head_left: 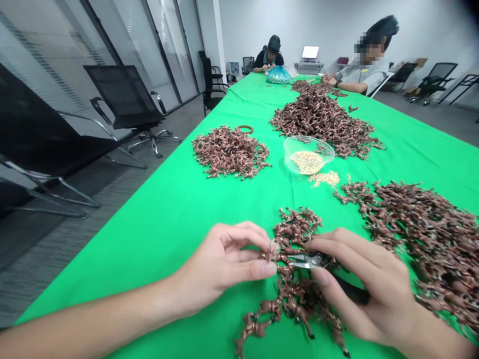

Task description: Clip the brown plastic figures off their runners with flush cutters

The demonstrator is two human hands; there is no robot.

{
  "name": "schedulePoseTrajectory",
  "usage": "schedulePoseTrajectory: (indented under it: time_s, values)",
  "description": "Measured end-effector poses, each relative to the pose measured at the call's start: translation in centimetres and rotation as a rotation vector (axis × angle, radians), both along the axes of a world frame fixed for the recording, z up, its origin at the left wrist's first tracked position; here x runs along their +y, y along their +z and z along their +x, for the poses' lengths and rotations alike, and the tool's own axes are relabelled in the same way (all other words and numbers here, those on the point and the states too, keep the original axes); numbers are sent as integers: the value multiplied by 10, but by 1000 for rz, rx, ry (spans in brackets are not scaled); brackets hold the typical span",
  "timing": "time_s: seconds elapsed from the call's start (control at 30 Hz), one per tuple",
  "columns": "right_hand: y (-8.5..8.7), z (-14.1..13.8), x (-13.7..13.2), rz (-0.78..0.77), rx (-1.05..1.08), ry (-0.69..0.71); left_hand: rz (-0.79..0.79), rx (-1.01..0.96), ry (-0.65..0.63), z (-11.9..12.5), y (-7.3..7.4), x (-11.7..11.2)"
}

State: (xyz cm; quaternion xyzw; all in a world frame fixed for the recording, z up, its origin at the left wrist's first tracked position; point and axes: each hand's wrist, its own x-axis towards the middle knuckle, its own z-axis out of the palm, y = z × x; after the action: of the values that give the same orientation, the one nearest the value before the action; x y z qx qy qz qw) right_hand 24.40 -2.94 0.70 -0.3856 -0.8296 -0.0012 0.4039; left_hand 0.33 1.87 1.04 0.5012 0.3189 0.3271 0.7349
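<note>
Right in front of the wearer, a tangled strand of copper-brown animal figures [294,299] lies on the table, and both hands are working on it. The left hand [220,267] has a tight little pinch going, thumb and fingertips closed on a piece of the strand right at the tip of the tool. The right hand [368,284] is wrapped firmly around a pair of black-handled cutters [305,261], coming in from about 3 o'clock, with the steel tips at the pinched spot. Can't really tell how far apart the blades are from this angle.

The table has a bright green cloth [179,234] over it, and there's plenty more of the same stuff around. A huge heap [415,234] sits at 2 o'clock from the hands, a smaller one [228,152] at 11, and another big pile [322,122] at 12, running up the table. Just below that pile is a clear plastic bowl [309,154] with pale grains [307,162] in it, plus a small spill [325,178] right beside it.

Down at the far end, one person [268,55] sits behind a blue plastic bag [279,75], and another [359,65] sits along the right side, hands at the table edge. Black mesh office chairs [125,94] line the left side.
</note>
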Motion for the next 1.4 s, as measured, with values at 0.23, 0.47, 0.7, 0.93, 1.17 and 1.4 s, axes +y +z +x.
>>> schedulePoseTrajectory:
  time_s: [0.23, 0.47, 0.7, 0.93, 1.17, 1.4]
  values:
    - [4, -3, -9, 302, -264, -86, -40, 4, -33, -1, -5, -7]
    - [10, -8, -11, 343, -297, -84, 43, 34, -46, 0, -6, -9]
    - [12, -9, -12, 381, -376, -58, 73, 71, -55, 0, -7, -9]
    - [16, -8, -14, 430, -413, -66, 67, 73, -67, 0, -6, -9]
    - [17, -12, -15, 427, -431, -113, 70, 62, -77, 0, -7, -9]
    - [15, -14, -20, 416, -450, -153, 43, 70, -62, 1, -5, -9]
